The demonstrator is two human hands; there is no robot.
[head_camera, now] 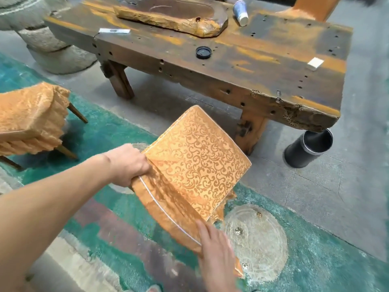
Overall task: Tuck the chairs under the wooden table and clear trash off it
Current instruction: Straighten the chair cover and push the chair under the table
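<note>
Chair in a gold damask cover (197, 161) stands on the green rug (320, 262) in front of the worktop (263, 81), near its long front side but apart from it and not under it. Its seat faces the worktop and its back is toward the camera. The left hand (128, 165) is clamped on one end of the chair's back, fingers curled over the fabric. The right hand (216, 256) lies on the other end, fingers stretched fairly straight along the top edge – its thumb is hidden.

A second chair (31, 116), draped in the same gold cloth, sits well off the worktop's left end, also on the rug.

On the worktop lie a paper cup (241, 12) tipped on its side at the far edge, a black lid (203, 52) near the middle, a white paper scrap (315, 63) toward the right end and a white strip wrapper (114, 31) toward the left end. A raw wooden slab tray (172, 17) lies along the far side. A black bin (308, 148) stands on the floor, partly under the worktop's near right corner.
</note>
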